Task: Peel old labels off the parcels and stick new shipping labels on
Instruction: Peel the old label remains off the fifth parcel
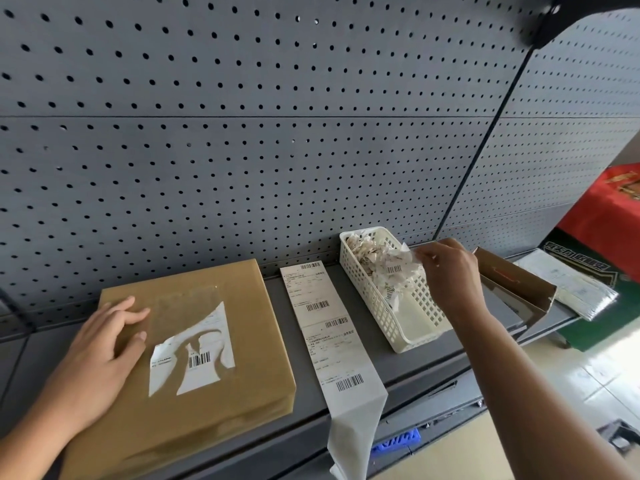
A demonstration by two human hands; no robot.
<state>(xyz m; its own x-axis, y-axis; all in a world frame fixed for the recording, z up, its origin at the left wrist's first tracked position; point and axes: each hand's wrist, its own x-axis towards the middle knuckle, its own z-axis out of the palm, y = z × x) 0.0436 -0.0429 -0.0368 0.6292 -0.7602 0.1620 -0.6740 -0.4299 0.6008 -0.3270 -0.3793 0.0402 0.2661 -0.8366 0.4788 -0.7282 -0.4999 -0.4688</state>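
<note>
Grey shelf (408,372), closed at the back by a pegboard wall (242,168). A brown parcel (242,289) fills the left side, with the left hand (107,341) flat on it. Narrow bare lanes run either side of the label strip (325,323). The white basket (377,306), the right hand (450,271) pinching a label scrap (398,263) above it, and an open cardboard box (519,285) crowd the right. The front edge is open.

Flat brown parcel (256,306) lies left, its old label (204,362) half torn away; the strip of new labels (325,323) just right of it overhangs the shelf (415,368).
</note>
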